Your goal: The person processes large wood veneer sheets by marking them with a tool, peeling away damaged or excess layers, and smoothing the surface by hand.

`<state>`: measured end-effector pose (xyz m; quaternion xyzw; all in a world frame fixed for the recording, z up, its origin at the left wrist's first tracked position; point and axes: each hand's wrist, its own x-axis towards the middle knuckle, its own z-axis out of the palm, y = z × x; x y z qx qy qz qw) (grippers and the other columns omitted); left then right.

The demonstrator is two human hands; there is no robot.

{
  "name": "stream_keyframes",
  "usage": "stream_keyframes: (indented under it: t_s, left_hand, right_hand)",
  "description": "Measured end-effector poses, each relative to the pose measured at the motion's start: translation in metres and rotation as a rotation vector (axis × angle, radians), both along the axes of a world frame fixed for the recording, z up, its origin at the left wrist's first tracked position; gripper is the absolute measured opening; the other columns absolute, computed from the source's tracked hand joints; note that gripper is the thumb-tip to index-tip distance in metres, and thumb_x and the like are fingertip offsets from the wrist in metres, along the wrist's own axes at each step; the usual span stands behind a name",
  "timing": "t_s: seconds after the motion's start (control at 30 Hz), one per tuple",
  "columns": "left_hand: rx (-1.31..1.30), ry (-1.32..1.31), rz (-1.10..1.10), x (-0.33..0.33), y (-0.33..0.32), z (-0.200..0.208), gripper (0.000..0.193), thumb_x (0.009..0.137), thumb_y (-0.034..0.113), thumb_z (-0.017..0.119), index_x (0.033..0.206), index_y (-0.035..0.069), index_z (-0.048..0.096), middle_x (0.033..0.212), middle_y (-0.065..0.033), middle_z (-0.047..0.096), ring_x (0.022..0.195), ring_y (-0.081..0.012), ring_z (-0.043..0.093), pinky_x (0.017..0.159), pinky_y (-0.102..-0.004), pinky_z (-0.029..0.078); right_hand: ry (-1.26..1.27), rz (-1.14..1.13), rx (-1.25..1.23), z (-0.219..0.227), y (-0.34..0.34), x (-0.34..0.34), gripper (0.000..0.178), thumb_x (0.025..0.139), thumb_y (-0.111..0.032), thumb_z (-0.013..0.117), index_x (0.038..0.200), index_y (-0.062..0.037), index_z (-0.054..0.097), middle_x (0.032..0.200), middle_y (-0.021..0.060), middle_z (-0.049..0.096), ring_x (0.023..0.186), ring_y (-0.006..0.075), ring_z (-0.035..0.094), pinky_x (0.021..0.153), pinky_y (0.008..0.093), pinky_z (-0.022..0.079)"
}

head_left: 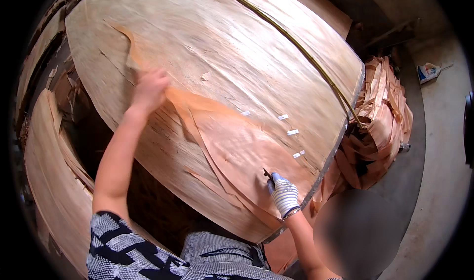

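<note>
A large pale sheet of wood veneer [237, 58] lies on top of a stack in front of me. Over its near part is a thinner, pinkish-orange veneer piece [237, 146] that tapers to a narrow, curling strip at the far left. My left hand [150, 87], bare and slightly smeared by motion, is closed around that narrow strip. In a white-and-grey striped glove, my right hand [284, 193] grips a small dark tool [267, 173] with a pointed tip, just over the pinkish veneer near the stack's right edge. The glove hides most of the tool.
A long thin stick [291, 38] lies across the far right of the sheet. Small white tags [293, 132] sit near the right edge. Bundled veneer scraps [380, 122] are heaped beyond that edge. More veneer sheets [47, 146] stand at left across a dark gap.
</note>
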<state>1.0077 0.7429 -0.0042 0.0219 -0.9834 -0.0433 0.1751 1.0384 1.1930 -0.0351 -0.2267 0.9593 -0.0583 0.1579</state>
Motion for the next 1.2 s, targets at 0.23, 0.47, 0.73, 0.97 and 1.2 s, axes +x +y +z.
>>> stream_keyframes:
  t_s: [0.23, 0.47, 0.73, 0.97, 1.2]
  left_hand:
    - [-0.001, -0.308, 1.216, 0.379, -0.061, -0.086, 0.038, 0.08, 0.028, 0.057, 0.104, -0.001, 0.054, 0.086, -0.0218, 0.061, 0.078, -0.0415, 0.056, 0.074, -0.0449, 0.046]
    - [0.513, -1.49, 0.907, 0.572, 0.106, -0.19, 0.067, 0.066, 0.051, 0.069, 0.1, -0.006, 0.06, 0.108, -0.0204, 0.059, 0.099, -0.0325, 0.057, 0.081, -0.0372, 0.046]
    - [0.483, -0.468, 0.819, 0.369, 0.211, -0.083, 0.025, 0.082, 0.019, 0.055, 0.101, 0.004, 0.058, 0.094, -0.0161, 0.061, 0.088, -0.0328, 0.058, 0.076, -0.0395, 0.046]
    - [0.53, -0.078, 0.333, 0.217, 0.415, -0.038, 0.029, 0.079, 0.006, 0.051, 0.108, 0.002, 0.054, 0.105, -0.0145, 0.056, 0.099, -0.0313, 0.052, 0.088, -0.0398, 0.04]
    - [0.611, -0.095, 0.084, 0.129, 0.527, -0.022, 0.028, 0.074, 0.005, 0.055, 0.102, 0.003, 0.057, 0.102, -0.0123, 0.059, 0.104, -0.0298, 0.051, 0.093, -0.0441, 0.036]
  right_hand:
    - [0.029, -0.037, 0.048, 0.004, -0.01, 0.001, 0.019, 0.083, -0.028, 0.053, 0.086, -0.0087, 0.051, 0.076, 0.0143, 0.061, 0.069, 0.0309, 0.06, 0.057, 0.0436, 0.047]
    - [0.01, -0.094, -0.011, -0.002, -0.003, -0.012, 0.026, 0.078, -0.025, 0.059, 0.098, -0.0088, 0.054, 0.089, 0.0149, 0.062, 0.08, 0.0309, 0.06, 0.067, 0.0426, 0.048]
    - [-0.053, 0.073, -0.453, 0.004, 0.085, -0.017, 0.033, 0.078, -0.019, 0.06, 0.108, -0.0098, 0.051, 0.1, 0.0154, 0.06, 0.087, 0.0315, 0.059, 0.074, 0.0396, 0.047]
    - [-0.297, -0.217, -0.534, -0.014, 0.302, -0.011, 0.026, 0.082, -0.015, 0.054, 0.107, -0.0071, 0.053, 0.097, 0.0149, 0.061, 0.085, 0.0264, 0.061, 0.076, 0.0354, 0.048]
    - [-0.466, -0.524, -0.811, -0.017, 0.388, -0.098, 0.024, 0.086, -0.015, 0.053, 0.107, -0.0057, 0.053, 0.091, 0.0065, 0.061, 0.067, 0.0116, 0.059, 0.052, 0.0239, 0.046]
